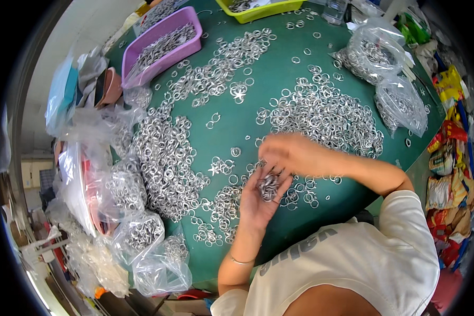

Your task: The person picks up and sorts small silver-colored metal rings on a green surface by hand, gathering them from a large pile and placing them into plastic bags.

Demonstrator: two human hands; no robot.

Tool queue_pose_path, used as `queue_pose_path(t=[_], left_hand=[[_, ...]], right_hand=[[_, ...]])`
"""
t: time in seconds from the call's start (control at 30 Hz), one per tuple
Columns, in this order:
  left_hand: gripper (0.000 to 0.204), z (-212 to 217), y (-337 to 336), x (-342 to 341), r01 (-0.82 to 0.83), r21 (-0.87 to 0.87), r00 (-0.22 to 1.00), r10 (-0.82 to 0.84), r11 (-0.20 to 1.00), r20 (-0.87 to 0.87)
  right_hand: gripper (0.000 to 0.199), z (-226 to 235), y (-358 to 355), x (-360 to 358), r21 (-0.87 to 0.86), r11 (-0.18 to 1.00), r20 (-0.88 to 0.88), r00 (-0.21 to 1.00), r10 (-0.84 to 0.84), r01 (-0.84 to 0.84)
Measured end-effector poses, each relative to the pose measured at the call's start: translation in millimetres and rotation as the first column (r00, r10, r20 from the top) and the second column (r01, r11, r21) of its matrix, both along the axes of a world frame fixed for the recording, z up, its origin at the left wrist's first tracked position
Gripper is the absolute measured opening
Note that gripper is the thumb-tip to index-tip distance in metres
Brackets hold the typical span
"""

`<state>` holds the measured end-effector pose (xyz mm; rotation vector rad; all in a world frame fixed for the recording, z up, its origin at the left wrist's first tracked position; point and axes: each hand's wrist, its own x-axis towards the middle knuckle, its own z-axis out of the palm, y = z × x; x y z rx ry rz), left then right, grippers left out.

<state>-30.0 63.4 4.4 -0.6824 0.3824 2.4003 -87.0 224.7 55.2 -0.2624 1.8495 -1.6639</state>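
My left hand lies palm up near the middle of the table, its fingers curled around a small heap of silver metal rings. Just above it, my right hand reaches across from the right, palm down. Motion smears its fingers, so whether they pinch a ring is unclear. Loose rings lie beneath and beside both hands. A broad pile of rings spreads beyond my right hand, and a smaller cluster sits left of my left hand.
More rings form a long pile on the left of the green table. A purple basket and a yellow-green tray stand at the far side. Clear bags of rings sit at right; others line the left edge.
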Motion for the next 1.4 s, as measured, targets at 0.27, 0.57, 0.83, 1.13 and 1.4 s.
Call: queue_pose_path(t=[0.27, 0.57, 0.83, 1.13, 1.4], left_hand=[[0.022, -4, 17, 5, 0.042, -0.008, 0.999, -0.041, 0.999, 0.034], [0.024, 4, 13, 17, -0.183, 0.223, 0.966, 0.132, 0.957, 0.225], [0.018, -7, 2, 37, -0.042, 0.151, 0.999, 0.043, 0.988, -0.007], [0.029, 4, 10, 42, -0.103, -0.121, 0.994, 0.105, 0.987, 0.005], [0.019, 1, 9, 46, 0.037, -0.083, 0.986, -0.05, 0.996, -0.16]], right_hand=[[0.035, -24, 48, -14, 0.227, 0.932, -0.803, 0.596, 0.015, 0.283], [0.05, -62, 66, -14, 0.541, 0.769, -0.765, 0.578, 0.284, 0.339], [0.038, -49, 79, 32, 0.493, 0.857, -0.781, 0.51, 0.361, 0.148], [0.039, -39, 94, 19, 0.282, 0.957, -0.718, 0.677, 0.162, 0.07], [0.044, -78, 16, -24, 0.596, 0.736, -0.75, 0.548, 0.369, 0.321]])
